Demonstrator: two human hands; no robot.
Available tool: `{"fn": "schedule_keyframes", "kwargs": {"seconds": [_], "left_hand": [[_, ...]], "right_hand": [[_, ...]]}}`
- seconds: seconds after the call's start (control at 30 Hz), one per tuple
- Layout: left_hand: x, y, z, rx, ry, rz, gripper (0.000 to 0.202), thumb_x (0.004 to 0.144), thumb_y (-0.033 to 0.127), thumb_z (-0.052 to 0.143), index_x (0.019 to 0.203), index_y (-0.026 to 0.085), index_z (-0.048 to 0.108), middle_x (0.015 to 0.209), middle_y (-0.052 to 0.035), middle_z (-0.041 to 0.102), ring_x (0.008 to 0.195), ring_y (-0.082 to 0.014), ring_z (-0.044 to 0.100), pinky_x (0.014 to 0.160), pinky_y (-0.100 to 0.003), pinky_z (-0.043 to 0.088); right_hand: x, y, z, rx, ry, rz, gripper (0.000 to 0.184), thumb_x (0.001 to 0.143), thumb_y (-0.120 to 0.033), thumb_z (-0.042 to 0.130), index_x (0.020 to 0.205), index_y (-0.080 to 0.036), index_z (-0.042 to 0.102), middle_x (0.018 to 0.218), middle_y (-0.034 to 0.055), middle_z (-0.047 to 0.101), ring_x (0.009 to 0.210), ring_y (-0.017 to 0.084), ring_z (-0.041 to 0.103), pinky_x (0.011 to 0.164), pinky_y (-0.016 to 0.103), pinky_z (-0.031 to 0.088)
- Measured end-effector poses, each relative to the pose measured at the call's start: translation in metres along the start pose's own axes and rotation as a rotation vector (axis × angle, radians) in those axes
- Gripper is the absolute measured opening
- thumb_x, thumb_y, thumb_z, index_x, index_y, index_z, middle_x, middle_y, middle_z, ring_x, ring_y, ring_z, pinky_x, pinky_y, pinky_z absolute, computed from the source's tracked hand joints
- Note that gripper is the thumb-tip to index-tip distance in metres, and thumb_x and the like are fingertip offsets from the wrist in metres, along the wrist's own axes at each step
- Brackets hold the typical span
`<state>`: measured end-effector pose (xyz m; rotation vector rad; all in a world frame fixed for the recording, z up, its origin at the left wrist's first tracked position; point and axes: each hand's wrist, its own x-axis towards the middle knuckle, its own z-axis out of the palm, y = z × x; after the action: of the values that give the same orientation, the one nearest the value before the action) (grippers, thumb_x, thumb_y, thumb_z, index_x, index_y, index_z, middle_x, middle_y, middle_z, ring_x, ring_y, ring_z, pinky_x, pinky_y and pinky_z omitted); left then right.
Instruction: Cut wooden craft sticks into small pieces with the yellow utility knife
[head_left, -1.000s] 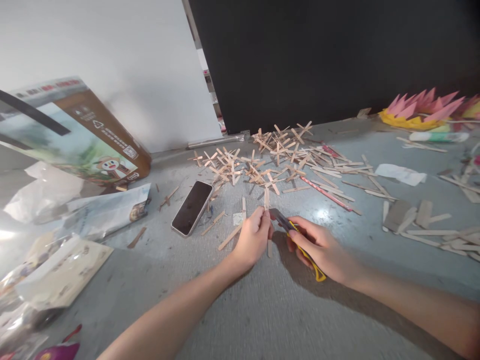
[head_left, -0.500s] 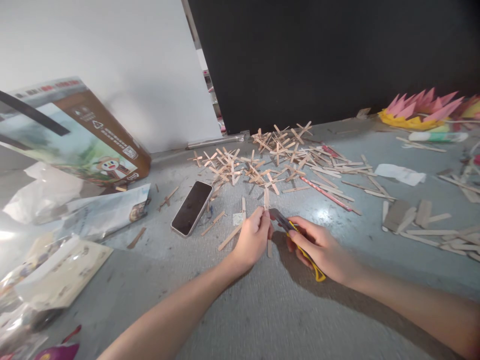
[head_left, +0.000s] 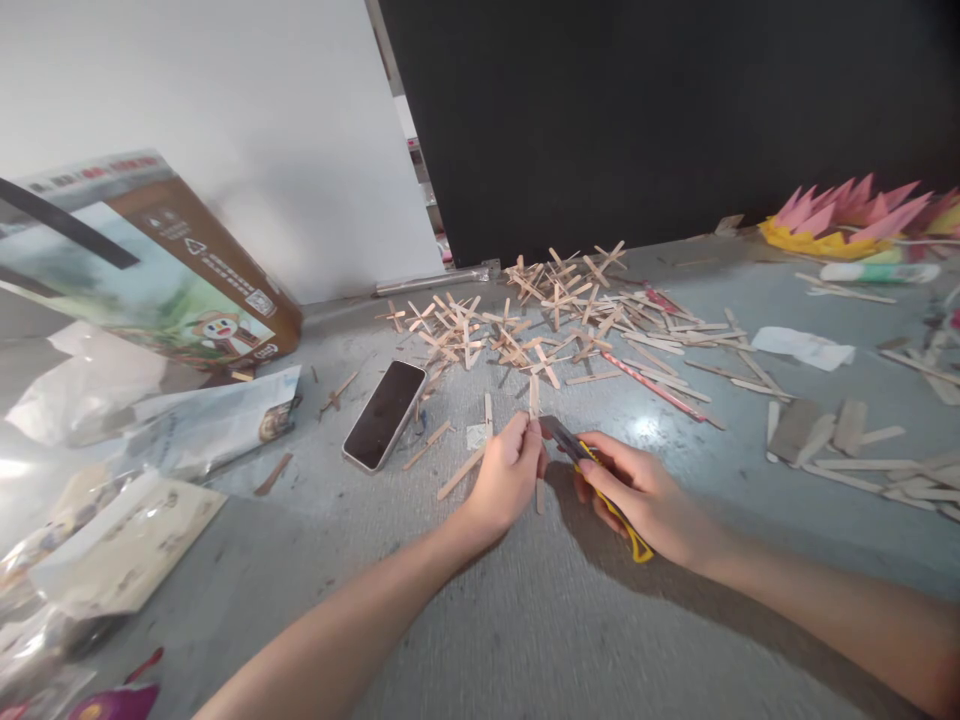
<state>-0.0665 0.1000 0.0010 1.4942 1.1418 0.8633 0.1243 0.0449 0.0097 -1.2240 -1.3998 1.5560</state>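
Note:
My left hand (head_left: 508,470) is closed on a wooden craft stick (head_left: 534,392), whose ends show above and below the fingers. In my right hand (head_left: 637,490) is a yellow and black utility knife (head_left: 611,505). The front of the knife points up and left, close to the left fingertips; I cannot tell whether the blade touches the stick. Just left of the left hand lie loose sticks and a small pale scrap of paper (head_left: 477,436). A smartphone (head_left: 385,415) with a dark screen rests farther left.
Beyond my hands is a heap of crossed craft sticks (head_left: 517,325). A red-and-white straw (head_left: 652,387) lies to its right. Grey-brown pieces (head_left: 795,430) sit at the right. A brown printed bag (head_left: 217,270) and plastic packets (head_left: 217,420) occupy the left; a paper crown (head_left: 832,225) stands far right.

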Motion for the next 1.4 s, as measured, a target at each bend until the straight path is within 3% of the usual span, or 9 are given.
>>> {"fn": "schedule_keyframes", "kwargs": {"seconds": [1.4], "left_hand": [[-0.0002,-0.0013,0.0003,-0.007,-0.013,0.017,0.039,0.110,0.046,0.040,0.078,0.023,0.040,0.060,0.0058,0.051,0.055,-0.0107,0.045,0.060,-0.026,0.036]], "right_hand": [[-0.0001,0.0004,-0.0008,-0.003,0.001,0.010,0.028,0.110,-0.051,0.051,0.113,-0.024,0.057,0.083,-0.0018,0.062,0.052,0.010,0.053,0.047,0.026,0.037]]}}
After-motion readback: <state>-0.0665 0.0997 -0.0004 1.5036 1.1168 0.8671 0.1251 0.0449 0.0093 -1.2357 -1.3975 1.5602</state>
